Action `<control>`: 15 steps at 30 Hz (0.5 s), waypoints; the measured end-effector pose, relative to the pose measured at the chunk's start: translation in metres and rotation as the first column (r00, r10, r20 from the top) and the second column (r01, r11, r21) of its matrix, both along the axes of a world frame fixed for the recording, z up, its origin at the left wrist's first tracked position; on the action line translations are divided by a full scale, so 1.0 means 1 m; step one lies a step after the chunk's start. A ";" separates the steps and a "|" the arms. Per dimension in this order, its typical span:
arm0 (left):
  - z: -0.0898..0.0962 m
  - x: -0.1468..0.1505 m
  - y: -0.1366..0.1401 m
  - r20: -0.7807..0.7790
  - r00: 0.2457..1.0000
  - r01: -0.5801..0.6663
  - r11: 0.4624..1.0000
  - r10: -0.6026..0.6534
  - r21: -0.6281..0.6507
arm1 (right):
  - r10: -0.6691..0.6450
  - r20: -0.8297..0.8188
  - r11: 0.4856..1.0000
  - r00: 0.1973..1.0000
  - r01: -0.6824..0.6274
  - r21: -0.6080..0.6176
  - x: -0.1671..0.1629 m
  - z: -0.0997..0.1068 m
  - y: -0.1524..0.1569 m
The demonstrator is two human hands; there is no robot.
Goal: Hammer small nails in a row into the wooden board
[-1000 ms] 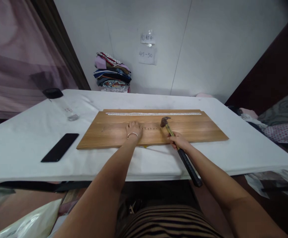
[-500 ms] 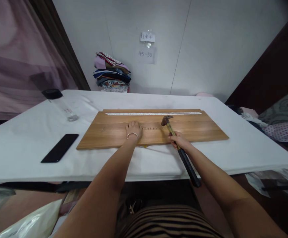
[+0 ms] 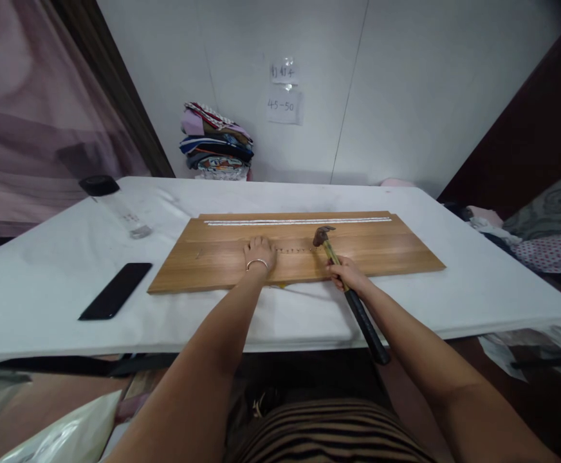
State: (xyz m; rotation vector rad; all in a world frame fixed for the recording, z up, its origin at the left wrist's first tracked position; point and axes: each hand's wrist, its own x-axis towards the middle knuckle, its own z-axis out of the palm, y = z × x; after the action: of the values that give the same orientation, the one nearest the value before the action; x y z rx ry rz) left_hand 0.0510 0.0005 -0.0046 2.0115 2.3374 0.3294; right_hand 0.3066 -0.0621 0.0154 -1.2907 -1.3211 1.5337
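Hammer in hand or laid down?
In hand: the right hand grips the handle. Whether the hammer head touches the board, cannot tell.

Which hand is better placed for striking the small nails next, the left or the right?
Probably the right hand: it grips the hammer, whose head is near the right end of the nail row. The left hand rests on the board, holding no visible tool.

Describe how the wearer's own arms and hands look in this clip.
Both the left hand and the right hand are ungloved, and no sleeves show on the arms. A thin, pale, shiny bracelet circles the left wrist; none is visible on the right.
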 end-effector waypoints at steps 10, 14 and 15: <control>-0.004 -0.001 0.002 -0.015 1.000 0.004 1.000 -0.004 0.010 | 0.002 0.002 1.000 1.000 -0.002 0.005 -0.001 -0.003 0.000; -0.006 -0.002 0.003 -0.007 1.000 0.004 1.000 -0.003 0.024 | 0.020 0.001 1.000 1.000 -0.020 -0.004 -0.002 -0.004 0.000; -0.006 -0.002 0.003 -0.008 1.000 0.003 1.000 -0.003 0.026 | 0.024 0.003 1.000 1.000 -0.024 -0.002 -0.002 -0.004 0.000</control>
State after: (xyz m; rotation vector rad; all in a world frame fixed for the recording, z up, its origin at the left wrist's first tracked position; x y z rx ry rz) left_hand 0.0488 0.0035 -0.0109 2.0312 2.3465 0.3536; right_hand 0.3043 -0.0618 0.0117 -1.2829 -1.3417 1.5508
